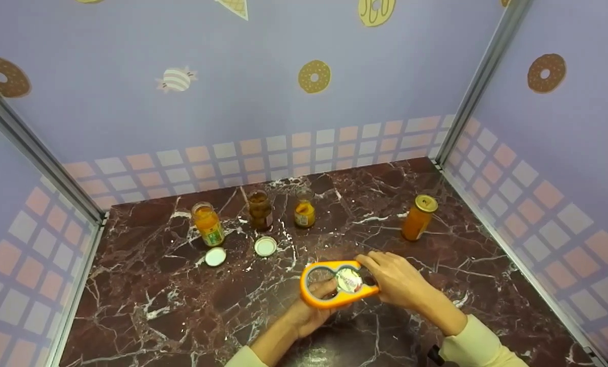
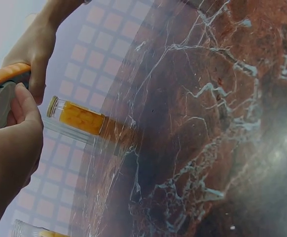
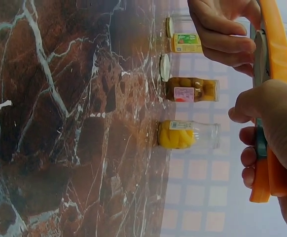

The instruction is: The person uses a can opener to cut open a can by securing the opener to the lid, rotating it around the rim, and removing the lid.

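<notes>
My right hand grips the handles of an orange jar opener with a grey-toothed inner edge, held above the table. A round jar lid with a printed top sits in the opener's smaller opening. My left hand pinches this lid, its thumb showing through the larger ring and its other fingers underneath. In the left wrist view the lid lies between thumb and fingers, beside the opener. To the right stands a capped jar of orange fruit, apart from both hands.
Three lidless jars stand at the back: one of orange fruit, one of brown fruit and one of yellow fruit. Two pale lids lie before them on the dark marbled table. Patterned walls enclose the table.
</notes>
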